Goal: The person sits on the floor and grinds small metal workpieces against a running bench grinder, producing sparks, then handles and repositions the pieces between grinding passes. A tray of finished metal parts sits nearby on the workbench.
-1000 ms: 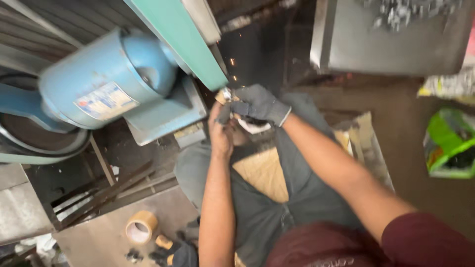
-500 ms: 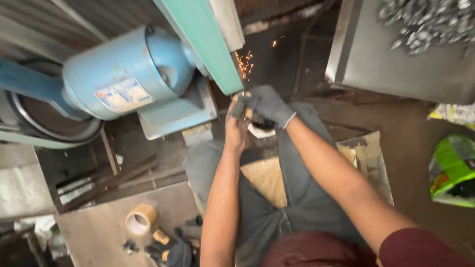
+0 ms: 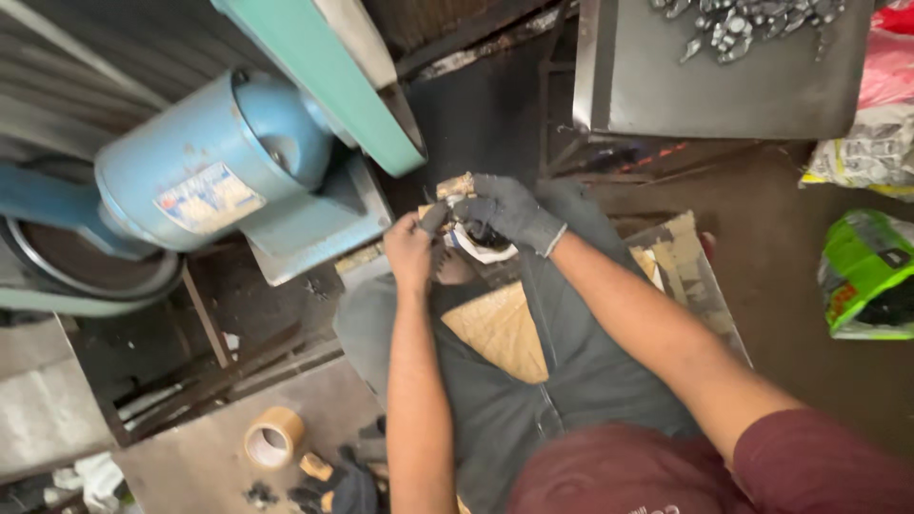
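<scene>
My right hand (image 3: 506, 211), in a dark grey work glove, grips a small metal workpiece (image 3: 455, 186) whose brassy end pokes out above the fingers. My bare left hand (image 3: 409, 250) pinches the same piece from the left. Both hands sit just below the lower edge of a green belt grinder housing (image 3: 328, 86), a little apart from it. A blue electric motor (image 3: 205, 162) is mounted to the left of the grinder. A white object (image 3: 484, 249) shows under my gloved palm. My knees in dark trousers are below the hands.
A dark metal tray (image 3: 724, 90) with several small silvery parts stands at the upper right. A green bag (image 3: 871, 276) lies at the right. A roll of brown tape (image 3: 273, 438) rests on the floor at lower left. Cardboard (image 3: 500, 333) lies across my lap.
Sparks flew at the belt half a second ago; now there are none, and the hands have drawn the piece slightly down and away from the belt.
</scene>
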